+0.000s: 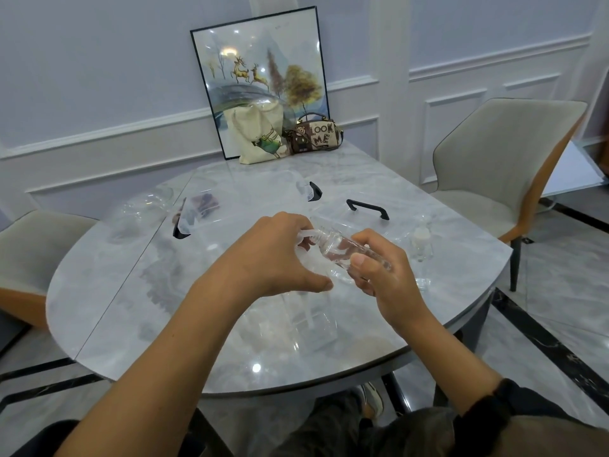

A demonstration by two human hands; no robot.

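Clear plastic bottle [334,250] is lying sideways above the near half of the marble table [131,291]; the right hand [379,272] is wrapping its body, the left hand [273,255] is curling round the white cap [307,233]. Probably unscrewing; next is calling for a steady counter-twist.

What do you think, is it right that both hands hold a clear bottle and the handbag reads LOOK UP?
One slip: the head view shows the handbag reads LOOK ME. The left hand and right hand do hold the clear bottle.
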